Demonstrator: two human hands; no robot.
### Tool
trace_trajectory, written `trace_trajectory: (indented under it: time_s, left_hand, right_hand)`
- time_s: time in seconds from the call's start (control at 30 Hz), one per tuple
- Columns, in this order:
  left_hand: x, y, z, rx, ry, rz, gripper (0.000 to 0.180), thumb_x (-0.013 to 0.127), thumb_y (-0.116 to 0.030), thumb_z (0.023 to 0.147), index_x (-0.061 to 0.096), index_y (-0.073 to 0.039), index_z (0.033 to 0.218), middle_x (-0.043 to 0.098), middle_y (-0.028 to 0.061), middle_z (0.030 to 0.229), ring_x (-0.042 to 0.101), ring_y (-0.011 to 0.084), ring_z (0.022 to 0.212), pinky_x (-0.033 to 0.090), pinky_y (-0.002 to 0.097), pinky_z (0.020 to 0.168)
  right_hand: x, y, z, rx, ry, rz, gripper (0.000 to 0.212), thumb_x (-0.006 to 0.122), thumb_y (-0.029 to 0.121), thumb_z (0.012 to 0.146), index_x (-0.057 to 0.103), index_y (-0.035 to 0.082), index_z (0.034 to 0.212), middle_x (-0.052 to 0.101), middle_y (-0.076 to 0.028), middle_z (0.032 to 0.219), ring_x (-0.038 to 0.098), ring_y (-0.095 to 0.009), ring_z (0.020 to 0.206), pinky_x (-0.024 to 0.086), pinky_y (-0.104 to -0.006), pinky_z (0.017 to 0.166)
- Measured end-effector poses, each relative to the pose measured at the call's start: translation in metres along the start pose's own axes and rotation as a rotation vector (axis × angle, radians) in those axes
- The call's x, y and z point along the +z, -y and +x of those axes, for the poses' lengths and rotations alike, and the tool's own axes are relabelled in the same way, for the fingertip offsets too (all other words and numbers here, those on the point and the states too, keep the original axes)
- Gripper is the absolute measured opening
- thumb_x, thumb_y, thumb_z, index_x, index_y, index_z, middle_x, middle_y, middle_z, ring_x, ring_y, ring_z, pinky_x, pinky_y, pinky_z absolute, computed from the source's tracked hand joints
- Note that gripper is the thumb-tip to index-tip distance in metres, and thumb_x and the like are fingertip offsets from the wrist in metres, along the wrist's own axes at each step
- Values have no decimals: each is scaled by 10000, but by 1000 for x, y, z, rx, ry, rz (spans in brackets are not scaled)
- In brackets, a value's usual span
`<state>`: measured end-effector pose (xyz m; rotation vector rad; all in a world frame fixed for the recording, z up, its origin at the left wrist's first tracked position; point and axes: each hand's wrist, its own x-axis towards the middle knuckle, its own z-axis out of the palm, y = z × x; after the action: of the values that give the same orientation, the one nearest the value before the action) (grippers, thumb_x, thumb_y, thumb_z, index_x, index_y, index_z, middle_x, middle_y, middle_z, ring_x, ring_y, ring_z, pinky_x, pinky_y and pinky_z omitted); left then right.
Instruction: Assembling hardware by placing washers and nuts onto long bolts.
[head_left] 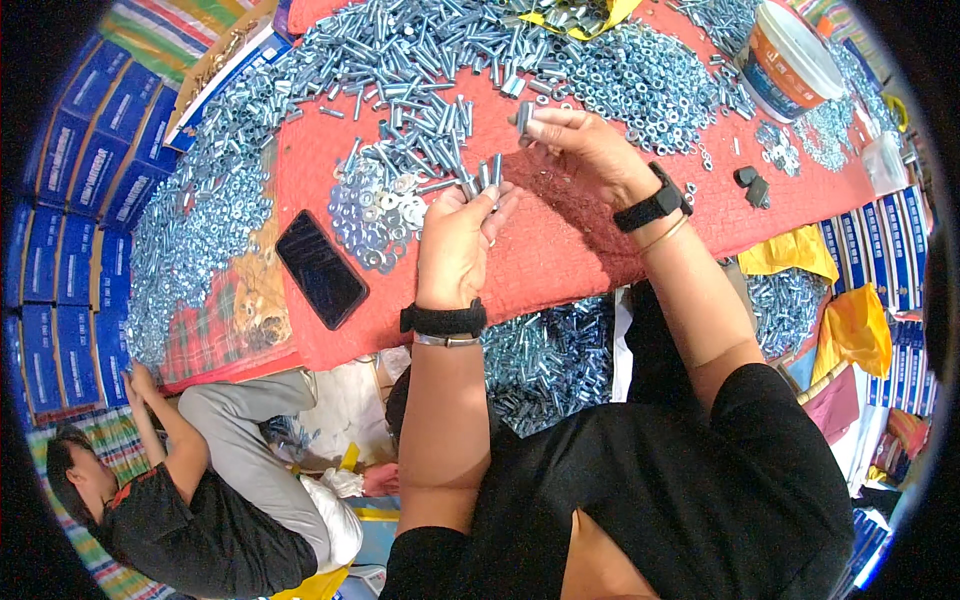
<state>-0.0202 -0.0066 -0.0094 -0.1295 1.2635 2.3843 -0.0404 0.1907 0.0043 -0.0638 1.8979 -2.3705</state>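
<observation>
My left hand (pixel 462 235) is closed around several shiny metal bolts (pixel 490 172), which stick up past its fingertips. To its right, my right hand (pixel 590 145) pinches a short silvery metal cylinder (pixel 525 117) between thumb and fingers; its exact kind is too small to tell. Just beyond the left hand spreads a big heap of loose bolts (pixel 400 50). A patch of flat washers (pixel 378 210) lies left of that hand. Past the right hand is a pile of nuts (pixel 655 85). All of it rests on a red cloth-covered table (pixel 545 265).
A black phone (pixel 320 268) lies near the table's front edge. A white tub (pixel 790 60) stands at the back right, with small black objects (pixel 750 186) nearer. Blue boxes (pixel 75 250) are stacked at left. Another person (pixel 200 520) sits at lower left, hands at the pile.
</observation>
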Motion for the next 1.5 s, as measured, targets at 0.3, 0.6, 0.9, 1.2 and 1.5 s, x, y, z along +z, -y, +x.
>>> trace_trajectory:
  time_s: [0.3,0.6,0.9,1.2,1.5]
  left_hand:
    - [7,-1,1,-19,64,-34,140,517,6,907,511,96,1014,607,187,1001,635,288,957,554,320,868]
    - [10,0,3,5,89,-3,126,507,1,915,510,85,1009,606,170,1007,632,269,962,554,327,871]
    - [13,-2,1,14,15,69,138,510,-5,913,494,96,1006,598,183,1010,627,278,977,543,327,888]
    - [7,-9,-5,33,19,99,133,516,10,907,464,88,1002,592,207,1026,632,285,967,554,315,865]
    - [-2,-11,-4,4,54,61,133,523,12,902,477,76,1009,606,180,1014,643,250,948,565,283,816]
  right_hand:
    - [17,-11,-11,154,77,376,220,627,195,890,635,61,1065,648,-9,931,608,-101,831,508,-260,777]
    - [20,-13,-15,147,105,344,158,638,157,868,624,39,972,634,-20,860,603,-116,780,491,-246,706]
    - [11,1,-9,-180,-43,-406,224,618,224,882,659,4,880,605,1,768,527,-64,725,433,-234,619]
    - [9,0,4,-87,-36,-380,247,635,282,843,669,43,896,595,5,678,528,-76,607,419,-247,569]
    - [-20,-17,84,-132,-501,-1568,336,672,415,760,700,139,950,673,-133,837,650,-323,791,515,-424,678]
